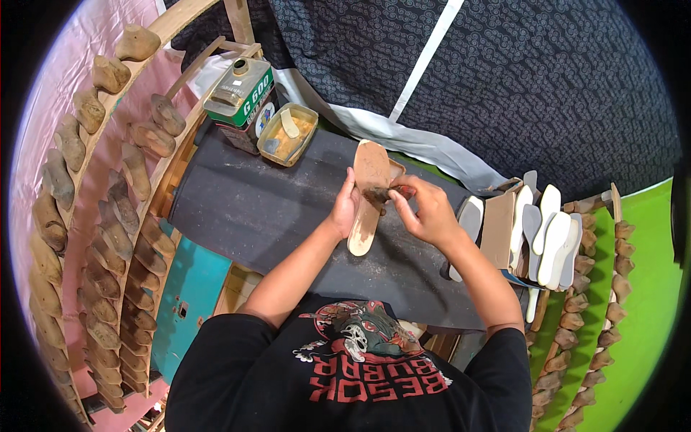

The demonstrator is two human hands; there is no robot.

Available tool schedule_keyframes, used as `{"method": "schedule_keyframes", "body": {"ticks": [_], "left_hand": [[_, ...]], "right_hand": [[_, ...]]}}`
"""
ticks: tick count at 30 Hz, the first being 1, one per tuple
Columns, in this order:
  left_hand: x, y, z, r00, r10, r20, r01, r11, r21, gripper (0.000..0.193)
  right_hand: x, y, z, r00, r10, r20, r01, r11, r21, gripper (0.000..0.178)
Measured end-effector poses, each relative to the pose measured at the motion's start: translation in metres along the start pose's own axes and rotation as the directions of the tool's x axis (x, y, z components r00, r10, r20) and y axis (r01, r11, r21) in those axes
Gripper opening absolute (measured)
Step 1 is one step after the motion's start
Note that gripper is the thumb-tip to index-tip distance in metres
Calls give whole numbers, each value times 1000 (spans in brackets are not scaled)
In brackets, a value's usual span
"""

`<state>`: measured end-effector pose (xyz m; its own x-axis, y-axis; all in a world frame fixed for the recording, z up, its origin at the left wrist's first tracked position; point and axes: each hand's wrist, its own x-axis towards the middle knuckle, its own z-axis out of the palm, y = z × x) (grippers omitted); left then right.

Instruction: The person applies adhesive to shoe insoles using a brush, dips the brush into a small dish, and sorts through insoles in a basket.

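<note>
My left hand [344, 210] grips a shoe sole [372, 164] from its left side, holding it up over the table. The sole's wide end is brown and points away from me; its narrow heel end [361, 239] is pale. What lies under it is mostly hidden. Closed around a small brush [376, 194] is my right hand [430, 210]. The brush's dark tip rests on the middle of the sole, and a reddish handle shows between the fingers.
A dark cloth covers the table [288, 209]. At its far left stand a green metal can [241, 97] and a tub [308, 119] of yellowish paste. Pale insoles [554, 245] fill a cardboard box [498, 225] at right. Racks of wooden shoe lasts [101, 309] flank both sides.
</note>
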<state>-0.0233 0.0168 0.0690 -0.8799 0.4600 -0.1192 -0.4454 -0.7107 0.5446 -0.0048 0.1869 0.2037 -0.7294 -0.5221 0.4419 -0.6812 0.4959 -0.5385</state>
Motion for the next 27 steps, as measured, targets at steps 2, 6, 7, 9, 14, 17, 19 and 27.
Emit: {"method": "schedule_keyframes", "body": {"ticks": [2,6,7,9,14,17,19,27], "left_hand": [[0,-1,-5,1000,0,6,0,1000,0,91],[-1,4,-9,996,-61,-58,54,992,-112,92],[2,2,-25,1000,-20,-14,19,995,-98,92],[6,2,-29,999,53,9,-52,997,-60,92],[5,5,-31,1000,23,6,-22,997,-74,92],[2,9,-19,1000,-4,-11,3,996,-95,92],[3,5,-20,998,-17,56,24,990,-142,91],[0,2,-42,996,-61,65,67,994,-86,93]], "right_hand": [[-1,1,3,999,-30,-28,29,999,-27,23],[-10,-18,11,973,-204,110,208,978,-25,26],[-14,-28,15,976,-172,137,172,985,13,16],[-23,-33,21,962,-204,184,194,978,69,19],[-21,-18,22,985,-135,105,125,987,96,21],[-7,4,12,998,62,-6,-61,997,52,20],[-1,16,5,988,133,-79,-130,990,48,19],[3,58,-2,932,233,-276,-208,971,117,15]]}}
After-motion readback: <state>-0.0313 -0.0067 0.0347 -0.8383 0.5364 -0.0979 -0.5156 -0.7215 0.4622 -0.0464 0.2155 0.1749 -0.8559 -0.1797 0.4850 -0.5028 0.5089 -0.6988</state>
